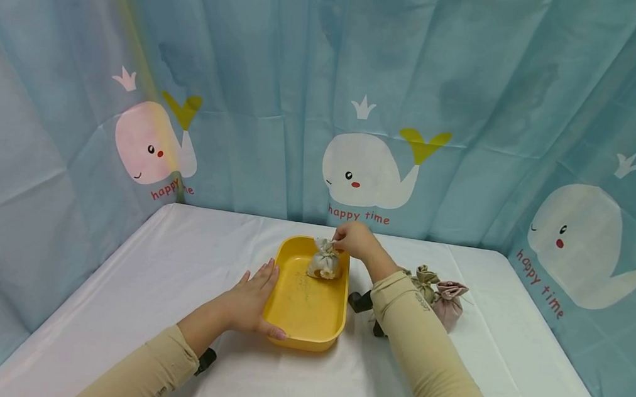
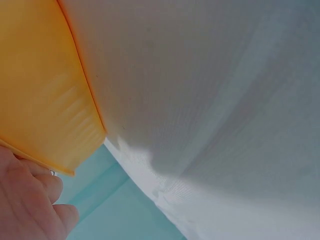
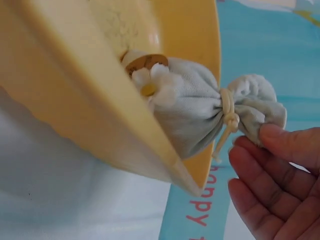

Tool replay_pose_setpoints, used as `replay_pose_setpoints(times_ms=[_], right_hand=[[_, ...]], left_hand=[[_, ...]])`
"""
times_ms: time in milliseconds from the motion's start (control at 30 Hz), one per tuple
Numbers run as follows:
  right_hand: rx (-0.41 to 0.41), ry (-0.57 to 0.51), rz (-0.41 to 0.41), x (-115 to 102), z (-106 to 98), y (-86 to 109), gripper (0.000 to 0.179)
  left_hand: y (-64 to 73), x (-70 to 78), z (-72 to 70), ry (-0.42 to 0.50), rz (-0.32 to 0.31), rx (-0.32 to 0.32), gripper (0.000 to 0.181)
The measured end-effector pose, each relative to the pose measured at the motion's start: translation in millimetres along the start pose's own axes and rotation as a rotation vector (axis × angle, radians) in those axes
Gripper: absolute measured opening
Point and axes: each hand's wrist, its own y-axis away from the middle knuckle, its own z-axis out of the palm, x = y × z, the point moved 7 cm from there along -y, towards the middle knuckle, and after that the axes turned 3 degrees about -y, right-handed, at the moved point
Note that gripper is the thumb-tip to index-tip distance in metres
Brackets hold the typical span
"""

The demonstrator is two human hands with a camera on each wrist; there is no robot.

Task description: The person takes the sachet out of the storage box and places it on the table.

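A pale grey-green cloth pouch [image 1: 325, 265], tied with a cream cord and decorated with a white flower, is at the far right end inside a yellow plastic tub [image 1: 304, 311]. My right hand [image 1: 358, 241] pinches the gathered cloth top of this pouch between thumb and fingers. In the right wrist view, the pouch [image 3: 192, 107] hangs partly hidden behind the tub wall [image 3: 107, 115]. My left hand [image 1: 249, 301] rests along the tub's left rim, fingers extended and thumb at the near corner. The left wrist view shows its fingers [image 2: 47, 187] against the tub's edge.
Right of the tub, an olive-brown pouch [image 1: 426, 278] and a dusty pink pouch [image 1: 448, 306] sit on the white-covered table [image 1: 485, 364], partly behind my right forearm. A blue whale-print curtain [image 1: 281, 94] encloses the table's back and sides.
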Motion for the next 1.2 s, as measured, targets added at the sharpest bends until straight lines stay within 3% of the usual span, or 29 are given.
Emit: replay_pose_setpoints(times_ms=[367,767,1200], right_hand=[[0.072,0.066,0.003,-5.3,-3.0,8.4,0.013],[0.093,-0.021,0.033,-10.3,-13.3,22.3,0.011],[0.16,-0.043,-0.028,-30.0,-30.2,48.2,0.017]], left_hand=[[-0.9,-1.2,1.9,-0.001,-0.013,-0.02,0.137],[-1.3,-0.9,0.1,0.006,-0.008,-0.019,0.135],[-1.2,-2.2,2.1,-0.001,-0.007,-0.009,0.136]])
